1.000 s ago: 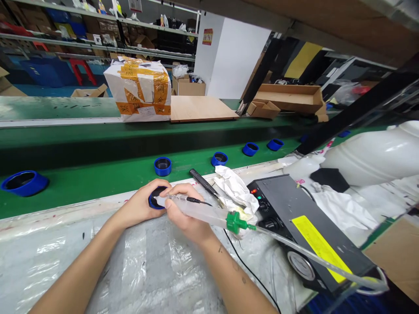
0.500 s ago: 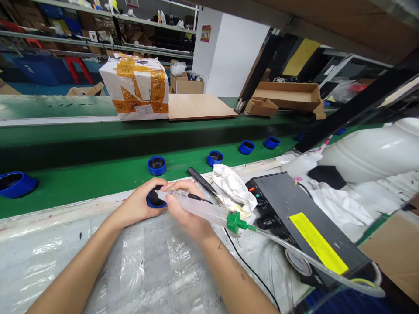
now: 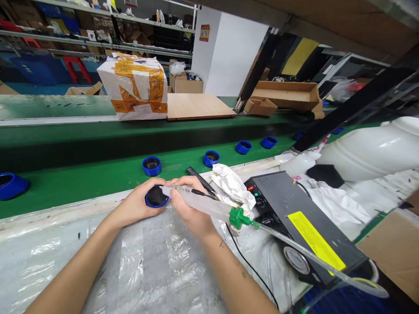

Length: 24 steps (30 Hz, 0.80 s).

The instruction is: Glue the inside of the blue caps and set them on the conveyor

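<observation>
My left hand (image 3: 139, 201) is wrapped round a blue ring-shaped cup (image 3: 156, 197) with a black inside, held at the front edge of the plastic-covered bench. In my right hand (image 3: 190, 207) is a translucent dispensing syringe (image 3: 209, 206), gripped like a pen. Its tip reaches the right side of the cup's rim; whether it touches is hard to see. A green adapter (image 3: 238, 218) caps the syringe's back end, and a clear hose (image 3: 304, 250) leads from it toward a black dispenser box (image 3: 307, 222). A thin black cable also runs by the syringe.
Several more blue cups (image 3: 152, 165) stand on the green conveyor belt (image 3: 98, 174) beyond the bench. A black-handled tool (image 3: 200, 179) and crumpled white tissue (image 3: 234, 185) lie right of my hands. A large white jug (image 3: 376, 146) lies behind the box. Farther back is a taped carton (image 3: 134, 87).
The syringe tip has shifted right, from over the cup's middle to its right rim. The blue cups on the belt have slid slightly left. My left hand keeps its hold.
</observation>
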Available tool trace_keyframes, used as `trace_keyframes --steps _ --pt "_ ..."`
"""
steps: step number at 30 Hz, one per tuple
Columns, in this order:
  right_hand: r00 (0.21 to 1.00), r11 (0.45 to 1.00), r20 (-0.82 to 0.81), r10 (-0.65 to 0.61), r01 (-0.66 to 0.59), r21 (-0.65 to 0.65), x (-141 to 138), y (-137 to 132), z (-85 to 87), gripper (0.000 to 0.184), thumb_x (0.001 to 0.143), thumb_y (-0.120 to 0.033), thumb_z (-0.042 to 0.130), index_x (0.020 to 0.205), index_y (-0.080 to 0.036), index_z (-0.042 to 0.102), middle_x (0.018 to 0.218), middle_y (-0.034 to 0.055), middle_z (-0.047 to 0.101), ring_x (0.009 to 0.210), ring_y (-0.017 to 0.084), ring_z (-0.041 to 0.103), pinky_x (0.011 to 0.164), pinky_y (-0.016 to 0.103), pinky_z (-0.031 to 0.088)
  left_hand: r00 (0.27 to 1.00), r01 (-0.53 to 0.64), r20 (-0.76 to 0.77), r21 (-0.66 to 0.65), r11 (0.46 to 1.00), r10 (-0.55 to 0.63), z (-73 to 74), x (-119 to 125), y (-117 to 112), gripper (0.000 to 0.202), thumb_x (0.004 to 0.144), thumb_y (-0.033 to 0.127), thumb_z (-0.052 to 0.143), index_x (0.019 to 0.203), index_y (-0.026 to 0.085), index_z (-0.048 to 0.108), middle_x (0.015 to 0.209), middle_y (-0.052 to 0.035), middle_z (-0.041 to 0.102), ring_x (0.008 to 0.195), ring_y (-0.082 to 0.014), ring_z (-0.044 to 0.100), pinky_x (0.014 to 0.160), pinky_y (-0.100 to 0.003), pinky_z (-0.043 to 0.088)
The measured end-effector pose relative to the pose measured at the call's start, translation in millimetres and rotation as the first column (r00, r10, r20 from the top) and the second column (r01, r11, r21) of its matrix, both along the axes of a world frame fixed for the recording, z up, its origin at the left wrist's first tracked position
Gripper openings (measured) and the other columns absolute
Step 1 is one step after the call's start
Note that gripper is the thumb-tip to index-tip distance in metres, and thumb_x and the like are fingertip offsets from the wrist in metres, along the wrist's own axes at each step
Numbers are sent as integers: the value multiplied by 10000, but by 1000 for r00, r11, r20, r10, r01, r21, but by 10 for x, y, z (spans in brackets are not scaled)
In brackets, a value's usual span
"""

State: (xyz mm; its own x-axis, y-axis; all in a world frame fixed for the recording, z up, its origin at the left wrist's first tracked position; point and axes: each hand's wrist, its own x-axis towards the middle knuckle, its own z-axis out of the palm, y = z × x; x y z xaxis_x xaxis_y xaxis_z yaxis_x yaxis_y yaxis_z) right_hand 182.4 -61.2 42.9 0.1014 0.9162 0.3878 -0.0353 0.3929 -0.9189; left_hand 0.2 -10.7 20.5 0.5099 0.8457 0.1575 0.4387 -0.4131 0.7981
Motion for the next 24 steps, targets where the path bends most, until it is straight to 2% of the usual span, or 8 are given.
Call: trace_keyframes --steps 10,24 --pt "999 998 14 -49 49 26 48 36 -13 84 856 -216 676 927 -245 641 968 29 776 950 202 748 912 357 588 1000 2 7 3 1000 -2 1 2 0 448 784 285 733 1204 236 584 1275 -50 677 1108 -250 681 963 -366 533" --pt "959 989 247 -136 115 97 123 -11 95 45 831 -238 680 873 -253 675 875 13 771 878 226 756 820 351 601 1000 -23 3 1 1000 23 41 25 -8 422 757 290 718 1156 235 590 1197 -40 689 1064 -244 685 937 -365 540"
